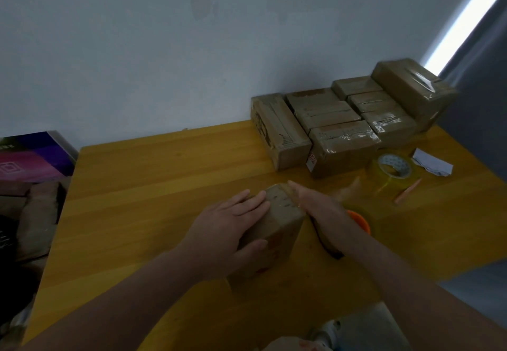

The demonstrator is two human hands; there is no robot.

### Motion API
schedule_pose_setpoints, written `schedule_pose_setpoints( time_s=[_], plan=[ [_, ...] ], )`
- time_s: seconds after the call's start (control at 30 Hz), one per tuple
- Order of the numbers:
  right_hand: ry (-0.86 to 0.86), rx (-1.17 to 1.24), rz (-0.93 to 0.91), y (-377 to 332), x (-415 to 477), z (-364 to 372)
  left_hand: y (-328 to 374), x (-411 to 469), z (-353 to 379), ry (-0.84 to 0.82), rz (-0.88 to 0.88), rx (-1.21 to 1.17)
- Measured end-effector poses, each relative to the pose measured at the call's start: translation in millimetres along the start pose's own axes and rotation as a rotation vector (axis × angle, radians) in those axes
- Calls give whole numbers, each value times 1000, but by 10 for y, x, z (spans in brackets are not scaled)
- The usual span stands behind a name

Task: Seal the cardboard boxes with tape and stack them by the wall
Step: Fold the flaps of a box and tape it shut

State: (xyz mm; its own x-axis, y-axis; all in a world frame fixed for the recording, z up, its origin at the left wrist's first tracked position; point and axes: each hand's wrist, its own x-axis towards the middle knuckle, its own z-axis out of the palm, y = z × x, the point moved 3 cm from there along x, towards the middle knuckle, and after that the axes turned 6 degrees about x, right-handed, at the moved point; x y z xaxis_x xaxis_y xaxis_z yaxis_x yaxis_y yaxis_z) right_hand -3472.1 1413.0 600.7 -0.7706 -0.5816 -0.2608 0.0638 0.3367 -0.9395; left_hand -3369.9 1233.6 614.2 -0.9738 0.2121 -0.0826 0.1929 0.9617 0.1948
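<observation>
Box (277, 230) on table (153, 186), left hand (227, 224) gripping its side, right hand (315, 205) flat against it

Honey-yellow wooden bench (164, 175), dull brown taped cardboard boxes (340, 120), yellowish clear tape roll (392, 169) with a white patterned core, orange tape roll (360, 221), pale grey-white wall (137, 49).

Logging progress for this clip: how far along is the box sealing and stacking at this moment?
Well under way. A group of taped boxes already sits by the wall, one stacked higher. In hand: the left hand and right hand press on one box mid-table. Left: finishing and stacking it. The tape roll waits nearby; no other unsealed boxes are clearly visible.
</observation>
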Motion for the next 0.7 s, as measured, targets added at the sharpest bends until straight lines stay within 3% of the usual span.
schedule_pose_setpoints(
  time_s=[0.1,0.37,0.5,0.7],
  plan=[
    [-223,-298,-68,30,-102,81,18,-15,31,89,-19,-79],
    [-232,-1138,-239,-160,-94,98,15,-36,30,254,-14,-155],
    [-247,-1306,-232,-236,-91,180,25,-19,21,260,-20,-130],
    [-288,-1282,-241,-230,-149,131,28,-14,-9,234,-34,-150]
  ],
)
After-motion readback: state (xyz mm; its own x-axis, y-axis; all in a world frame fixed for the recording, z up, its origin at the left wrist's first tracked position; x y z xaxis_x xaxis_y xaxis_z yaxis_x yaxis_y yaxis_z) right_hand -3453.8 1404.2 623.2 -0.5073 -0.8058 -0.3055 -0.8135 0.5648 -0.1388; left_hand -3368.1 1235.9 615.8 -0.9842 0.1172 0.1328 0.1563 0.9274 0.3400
